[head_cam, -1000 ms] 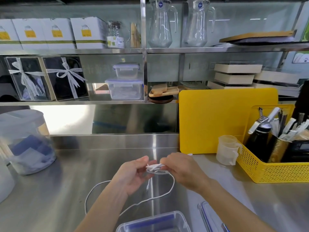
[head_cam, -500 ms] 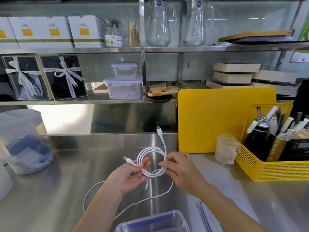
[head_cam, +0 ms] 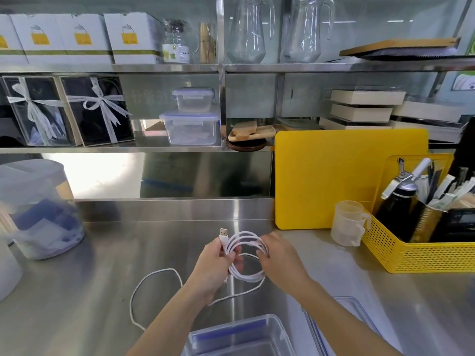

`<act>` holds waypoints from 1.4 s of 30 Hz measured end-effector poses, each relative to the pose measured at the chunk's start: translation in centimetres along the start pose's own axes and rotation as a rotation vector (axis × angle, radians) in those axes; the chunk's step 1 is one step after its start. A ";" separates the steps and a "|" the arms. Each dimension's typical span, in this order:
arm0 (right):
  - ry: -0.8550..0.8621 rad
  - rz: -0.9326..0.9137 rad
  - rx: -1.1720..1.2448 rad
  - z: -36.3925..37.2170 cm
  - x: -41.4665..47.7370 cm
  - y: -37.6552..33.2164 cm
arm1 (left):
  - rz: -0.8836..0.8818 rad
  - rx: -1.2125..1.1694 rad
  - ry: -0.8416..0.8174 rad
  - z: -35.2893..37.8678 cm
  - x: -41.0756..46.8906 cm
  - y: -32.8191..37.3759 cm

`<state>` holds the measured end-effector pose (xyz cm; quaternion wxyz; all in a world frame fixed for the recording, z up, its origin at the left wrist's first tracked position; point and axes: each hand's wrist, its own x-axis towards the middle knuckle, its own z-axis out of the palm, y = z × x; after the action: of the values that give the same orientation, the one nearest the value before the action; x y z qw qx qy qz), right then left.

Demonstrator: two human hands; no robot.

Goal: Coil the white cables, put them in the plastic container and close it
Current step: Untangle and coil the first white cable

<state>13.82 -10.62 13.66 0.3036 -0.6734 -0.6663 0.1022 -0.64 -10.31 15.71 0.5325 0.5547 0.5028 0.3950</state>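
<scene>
A white cable (head_cam: pixel 246 274) is wound into a small coil that both hands hold above the steel counter. My left hand (head_cam: pixel 216 265) pinches the coil's left side, with the USB plug (head_cam: pixel 223 233) sticking up above the fingers. My right hand (head_cam: pixel 279 255) grips the coil's right side. A loose length of white cable (head_cam: pixel 151 278) loops over the counter to the left and trails back under the hands. The clear plastic container (head_cam: pixel 239 335) stands open at the bottom edge, its lid (head_cam: pixel 349 304) lying beside it on the right, partly hidden by my right forearm.
A yellow cutting board (head_cam: pixel 347 176) leans against the back wall. A small measuring cup (head_cam: pixel 348 222) and a yellow basket (head_cam: pixel 421 250) of tools stand on the right. A big lidded tub (head_cam: pixel 36 209) sits at the left. Shelves above hold boxes, containers and jugs.
The coil was flat and small between the fingers, then rose as a ring. It now hangs lower with more turns, and the USB plug points up at the left hand.
</scene>
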 end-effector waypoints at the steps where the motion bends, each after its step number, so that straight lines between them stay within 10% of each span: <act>1: -0.043 0.032 0.073 -0.1 0.0 -0.1 | 0.032 0.081 0.005 0.1 0.0 -0.1; 10: -0.327 0.123 0.607 -1.7 -0.3 -1.0 | -0.148 -0.367 -0.209 -0.5 0.5 -0.9; 16: -0.056 0.186 0.747 -0.9 -0.6 -1.4 | -0.209 -0.503 -0.183 -0.5 0.8 -1.3; 42: -0.564 0.060 0.101 5.8 -7.9 -0.4 | -0.230 0.753 0.016 -3.6 -8.3 -9.5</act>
<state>9.59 -16.69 7.19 0.1362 -0.6217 -0.6983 0.3275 -6.98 -18.39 7.54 0.3284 0.6481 0.6756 0.1249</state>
